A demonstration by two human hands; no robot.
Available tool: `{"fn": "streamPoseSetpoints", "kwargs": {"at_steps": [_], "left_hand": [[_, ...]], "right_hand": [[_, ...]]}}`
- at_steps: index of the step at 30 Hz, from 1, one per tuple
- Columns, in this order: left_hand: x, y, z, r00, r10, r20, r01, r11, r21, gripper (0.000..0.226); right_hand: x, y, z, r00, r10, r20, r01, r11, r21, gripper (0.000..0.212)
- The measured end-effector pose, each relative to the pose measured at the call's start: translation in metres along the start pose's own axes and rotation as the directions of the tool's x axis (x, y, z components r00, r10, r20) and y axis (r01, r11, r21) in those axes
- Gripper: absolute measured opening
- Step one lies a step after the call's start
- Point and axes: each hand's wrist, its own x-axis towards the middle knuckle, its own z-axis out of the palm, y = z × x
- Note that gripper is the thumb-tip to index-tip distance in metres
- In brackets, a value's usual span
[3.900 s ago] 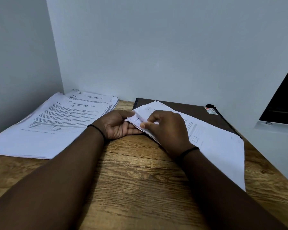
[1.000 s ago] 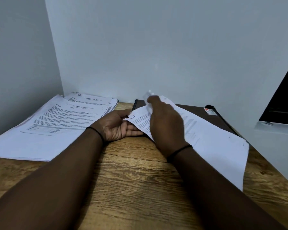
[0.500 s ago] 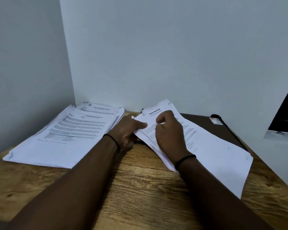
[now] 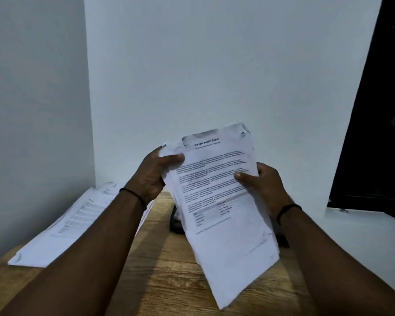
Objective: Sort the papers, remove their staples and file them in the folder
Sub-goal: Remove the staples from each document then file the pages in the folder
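Papers (image 4: 224,190) held above wooden desk (image 4: 169,281), white walls.

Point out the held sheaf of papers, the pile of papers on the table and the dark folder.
held sheaf of papers (image 4: 221,197): head view, on the printed front page.
pile of papers (image 4: 62,233): head view, on the top sheet.
dark folder (image 4: 176,223): head view, on the strip showing left of the sheaf.

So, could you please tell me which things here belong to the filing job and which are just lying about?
Part of the job:
- sheaf of papers, gripped by left hand and right hand
- paper stack on the desk
- dark folder, mostly hidden behind the sheaf

Just there:
- wooden desk
- dark window
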Motion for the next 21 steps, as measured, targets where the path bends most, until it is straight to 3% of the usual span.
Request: {"fn": "streamPoseSetpoints", "kwargs": {"at_steps": [2, 4, 7, 11, 17, 21], "left_hand": [[-0.003, 0.006, 0.009, 0.994, 0.057, -0.088, -0.065, 0.994, -0.083, 0.05], [-0.014, 0.006, 0.019, 0.985, 0.056, -0.163, -0.067, 0.996, -0.061, 0.053], [-0.022, 0.004, 0.03, 0.99, 0.068, -0.125, -0.062, 0.997, 0.054, 0.042], [-0.024, 0.021, 0.04, 0.985, 0.14, -0.099, -0.125, 0.981, 0.146, 0.035], [-0.034, 0.008, 0.027, 0.988, 0.13, -0.079, -0.112, 0.974, 0.199, 0.056], [-0.031, 0.015, 0.035, 0.982, 0.152, -0.108, -0.127, 0.97, 0.209, 0.029]], "right_hand": [[-0.009, -0.01, 0.007, 0.996, -0.049, -0.077, 0.056, 0.995, 0.08, 0.025], [-0.017, -0.017, 0.014, 0.987, -0.054, -0.149, 0.082, 0.979, 0.185, 0.026], [-0.021, -0.027, 0.02, 0.978, -0.057, -0.202, 0.11, 0.959, 0.26, 0.031], [-0.026, -0.037, 0.023, 0.985, -0.091, -0.149, 0.136, 0.936, 0.324, 0.049], [-0.04, -0.018, 0.022, 0.999, -0.02, -0.032, 0.03, 0.929, 0.369, 0.069], [-0.036, -0.036, 0.023, 0.998, -0.04, -0.052, 0.055, 0.937, 0.344, 0.042]]}}
